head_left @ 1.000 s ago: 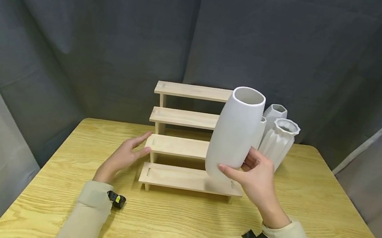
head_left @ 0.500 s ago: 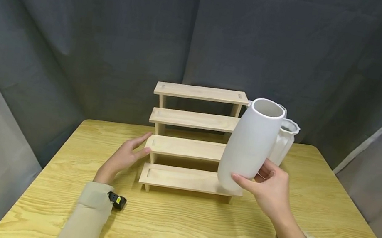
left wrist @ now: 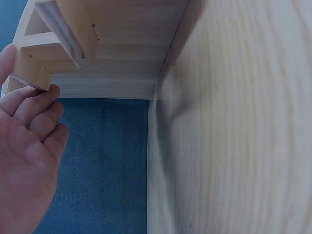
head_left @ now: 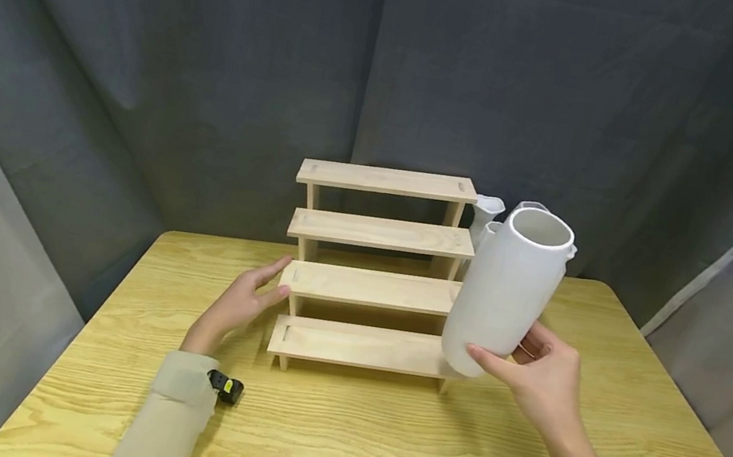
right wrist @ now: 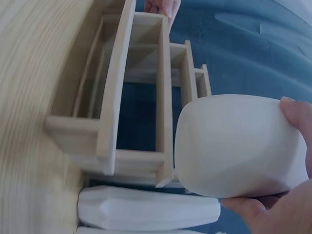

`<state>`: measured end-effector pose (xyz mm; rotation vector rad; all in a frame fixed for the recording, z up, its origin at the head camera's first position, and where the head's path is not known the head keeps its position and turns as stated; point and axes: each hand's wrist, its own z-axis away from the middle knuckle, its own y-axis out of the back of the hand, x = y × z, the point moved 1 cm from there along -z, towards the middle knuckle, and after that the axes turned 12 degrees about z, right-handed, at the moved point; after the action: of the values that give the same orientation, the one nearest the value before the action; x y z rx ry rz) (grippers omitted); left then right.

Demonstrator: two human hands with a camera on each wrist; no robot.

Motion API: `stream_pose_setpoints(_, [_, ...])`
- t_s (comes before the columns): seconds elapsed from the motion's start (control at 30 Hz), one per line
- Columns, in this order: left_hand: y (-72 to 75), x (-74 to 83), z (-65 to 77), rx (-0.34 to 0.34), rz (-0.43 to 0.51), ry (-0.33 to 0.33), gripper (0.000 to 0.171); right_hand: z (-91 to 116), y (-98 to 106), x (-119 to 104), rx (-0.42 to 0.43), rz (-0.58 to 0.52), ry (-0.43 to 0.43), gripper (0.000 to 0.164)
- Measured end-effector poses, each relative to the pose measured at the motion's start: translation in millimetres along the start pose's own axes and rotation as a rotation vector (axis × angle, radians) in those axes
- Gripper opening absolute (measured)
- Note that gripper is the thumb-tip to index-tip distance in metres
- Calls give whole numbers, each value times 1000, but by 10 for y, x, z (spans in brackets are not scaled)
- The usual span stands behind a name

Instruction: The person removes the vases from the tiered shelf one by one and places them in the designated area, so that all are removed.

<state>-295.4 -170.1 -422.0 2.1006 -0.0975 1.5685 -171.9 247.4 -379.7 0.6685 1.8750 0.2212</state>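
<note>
My right hand (head_left: pixel 542 375) grips a tall smooth white vase (head_left: pixel 508 293) near its base, thumb in front and fingers behind. The vase leans to the right, its mouth facing up, and overlaps the right end of a stepped wooden shelf (head_left: pixel 367 285). In the right wrist view the vase's rounded bottom (right wrist: pixel 239 146) faces the camera, beside the shelf's boards. At the shelf's left side, my left hand (head_left: pixel 240 304) holds the end of the second board from the bottom between thumb and fingers. In the left wrist view its fingers (left wrist: pixel 41 112) curl against that wooden end.
Several more white vases stand right of the shelf, mostly behind the held one; a flared rim (head_left: pixel 489 204) shows among them. In the right wrist view a faceted vase (right wrist: pixel 146 208) lies alongside the shelf's end. Dark curtains (head_left: pixel 253 80) hang behind the wooden table (head_left: pixel 329 449).
My right hand has carried the smooth vase to the right and slightly lower, uncovering the shelf's right ends and hiding more of the vases behind. The left hand has stayed in place.
</note>
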Motion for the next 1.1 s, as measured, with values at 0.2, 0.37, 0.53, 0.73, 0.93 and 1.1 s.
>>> stream_pose_setpoints(0.2, [-20, 124, 41, -2, 2, 4, 59, 11, 52, 129, 20, 49, -17, 68])
stream_pose_setpoints(0.37, [-9, 96, 28, 3, 13, 4, 59, -10, 70, 264, 32, 41, -26, 68])
stream_pose_setpoints(0.53, [-5, 101, 30, 4, 9, 12, 59, -54, 89, 354, 39, 82, -46, 66])
stream_pose_setpoints(0.73, [-1, -2, -8, 5, -3, 13, 60, -121, 100, 486, 27, 133, -95, 70])
stream_pose_setpoints(0.93, [14, -273, -82, 26, -9, -22, 61, -181, 57, 649, 8, 120, -106, 74])
stream_pose_setpoints(1.1, [19, -309, -73, 29, -15, -37, 62, -212, 20, 767, 10, 129, -87, 73])
